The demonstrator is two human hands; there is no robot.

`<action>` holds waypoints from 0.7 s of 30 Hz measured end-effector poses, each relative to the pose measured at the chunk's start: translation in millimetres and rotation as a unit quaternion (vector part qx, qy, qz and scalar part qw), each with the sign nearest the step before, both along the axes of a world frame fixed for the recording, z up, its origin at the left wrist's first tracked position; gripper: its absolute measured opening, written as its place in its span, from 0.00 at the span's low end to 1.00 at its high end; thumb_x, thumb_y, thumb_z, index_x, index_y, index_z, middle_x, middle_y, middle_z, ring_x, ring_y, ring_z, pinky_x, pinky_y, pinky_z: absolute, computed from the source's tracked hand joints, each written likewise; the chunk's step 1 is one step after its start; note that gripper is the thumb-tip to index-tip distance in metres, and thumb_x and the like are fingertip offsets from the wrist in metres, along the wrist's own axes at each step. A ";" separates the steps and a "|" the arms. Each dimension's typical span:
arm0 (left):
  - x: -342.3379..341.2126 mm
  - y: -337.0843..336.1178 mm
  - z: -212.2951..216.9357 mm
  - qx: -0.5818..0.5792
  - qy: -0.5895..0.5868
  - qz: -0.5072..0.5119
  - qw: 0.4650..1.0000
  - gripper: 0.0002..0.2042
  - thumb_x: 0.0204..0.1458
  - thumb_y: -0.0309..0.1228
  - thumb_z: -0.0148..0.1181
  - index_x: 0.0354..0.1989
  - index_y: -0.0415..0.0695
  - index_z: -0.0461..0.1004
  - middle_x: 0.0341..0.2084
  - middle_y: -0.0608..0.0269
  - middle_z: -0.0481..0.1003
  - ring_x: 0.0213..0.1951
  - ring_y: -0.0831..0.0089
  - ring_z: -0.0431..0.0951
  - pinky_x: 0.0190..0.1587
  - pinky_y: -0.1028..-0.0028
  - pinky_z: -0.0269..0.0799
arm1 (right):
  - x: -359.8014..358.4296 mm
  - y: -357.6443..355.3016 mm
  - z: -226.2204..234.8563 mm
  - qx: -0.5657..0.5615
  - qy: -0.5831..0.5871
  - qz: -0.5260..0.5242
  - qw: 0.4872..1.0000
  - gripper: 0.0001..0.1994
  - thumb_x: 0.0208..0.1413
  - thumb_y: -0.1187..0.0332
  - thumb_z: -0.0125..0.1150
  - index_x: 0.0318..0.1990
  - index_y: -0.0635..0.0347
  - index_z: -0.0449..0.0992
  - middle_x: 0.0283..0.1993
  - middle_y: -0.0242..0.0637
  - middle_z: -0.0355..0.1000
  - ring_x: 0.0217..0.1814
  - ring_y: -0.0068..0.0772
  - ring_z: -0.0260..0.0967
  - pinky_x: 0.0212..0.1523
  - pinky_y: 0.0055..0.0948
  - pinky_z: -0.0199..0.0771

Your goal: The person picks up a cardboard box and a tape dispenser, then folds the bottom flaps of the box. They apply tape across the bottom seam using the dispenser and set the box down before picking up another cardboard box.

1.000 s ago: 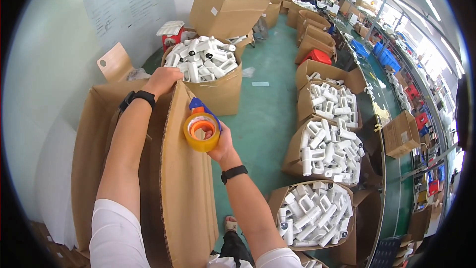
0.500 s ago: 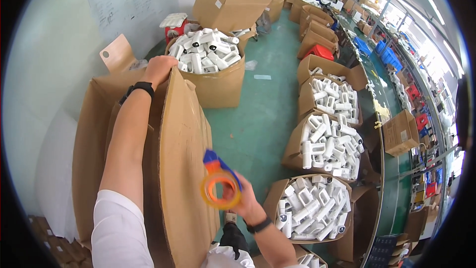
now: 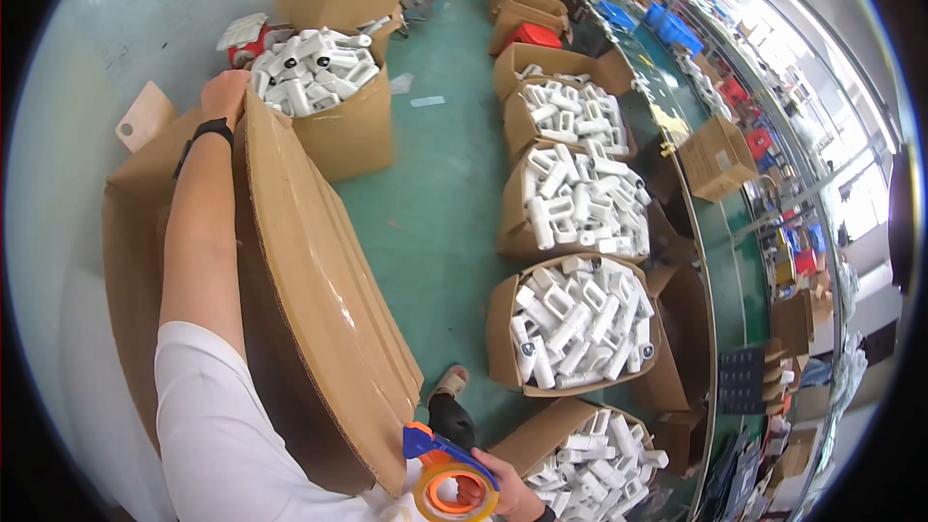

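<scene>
— What was held nearest the body?

— A tape dispenser (image 3: 449, 478), orange with a blue handle, was gripped in the right hand (image 3: 503, 493), its fingers closed round the roll. A second before, it had been raised to the far top edge of the cardboard; it had since been drawn down to the near lower end, so a pass along that edge was judged to be finished or nearly so.

— And the cardboard itself?

— The large flattened cardboard box (image 3: 319, 300) was stood on edge on the green floor (image 3: 435, 193), steadied at its far top corner by the left hand (image 3: 224, 95), whose fingers were wrapped over the edge. That grip had not been shifted.

— What was seen beyond?

— Open cartons of white plastic parts (image 3: 575, 329) were lined up to the right, another carton (image 3: 319, 72) was placed past the left hand, and a conveyor line (image 3: 715, 193) was seen further off.
</scene>
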State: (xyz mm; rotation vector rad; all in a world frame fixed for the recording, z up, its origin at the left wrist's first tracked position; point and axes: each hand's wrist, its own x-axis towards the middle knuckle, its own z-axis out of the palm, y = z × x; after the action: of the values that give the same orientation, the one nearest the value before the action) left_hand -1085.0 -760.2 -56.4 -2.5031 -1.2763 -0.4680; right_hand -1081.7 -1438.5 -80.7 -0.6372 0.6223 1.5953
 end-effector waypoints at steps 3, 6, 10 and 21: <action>15.1 -27.0 8.5 -0.036 0.017 -0.052 0.998 0.12 0.55 0.33 0.47 0.42 0.48 0.75 0.43 0.55 0.77 0.47 0.53 0.76 0.47 0.55 0.70 | -22.8 -22.5 -23.2 -0.048 0.030 -0.005 0.998 0.26 0.63 0.48 0.42 0.23 0.61 0.67 0.17 0.34 0.61 0.20 0.30 0.58 0.24 0.28 0.58; -12.4 -2.4 -6.4 -0.006 -0.116 -0.117 0.986 0.17 0.57 0.33 0.44 0.55 0.50 0.68 0.51 0.56 0.73 0.54 0.54 0.71 0.50 0.56 0.68 | -34.1 -18.0 -28.1 0.102 0.054 -0.037 0.993 0.25 0.65 0.50 0.40 0.24 0.62 0.67 0.17 0.34 0.61 0.20 0.30 0.58 0.24 0.28 0.59; -2.9 -140.9 64.6 -0.018 0.114 -0.222 0.968 0.32 0.44 0.29 0.61 0.62 0.48 0.61 0.58 0.46 0.63 0.60 0.51 0.63 0.55 0.56 0.66 | -25.7 -9.2 -51.7 0.058 -0.023 -0.031 0.998 0.24 0.64 0.49 0.40 0.26 0.61 0.68 0.16 0.34 0.61 0.18 0.29 0.58 0.23 0.28 0.59; -43.3 -388.0 19.2 -0.075 0.260 -0.646 0.714 0.37 0.31 0.27 0.69 0.58 0.52 0.67 0.58 0.57 0.67 0.55 0.58 0.70 0.54 0.59 0.68 | 13.7 -4.7 -57.0 0.000 -0.038 0.022 0.999 0.18 0.62 0.53 0.46 0.30 0.58 0.71 0.15 0.29 0.59 0.17 0.23 0.54 0.21 0.23 0.55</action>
State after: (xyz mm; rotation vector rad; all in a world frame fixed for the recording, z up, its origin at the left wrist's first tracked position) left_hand -1128.2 -1148.2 -37.3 -2.9245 0.8240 0.1488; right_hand -1068.0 -1443.2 -137.7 -0.7125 0.5556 1.6041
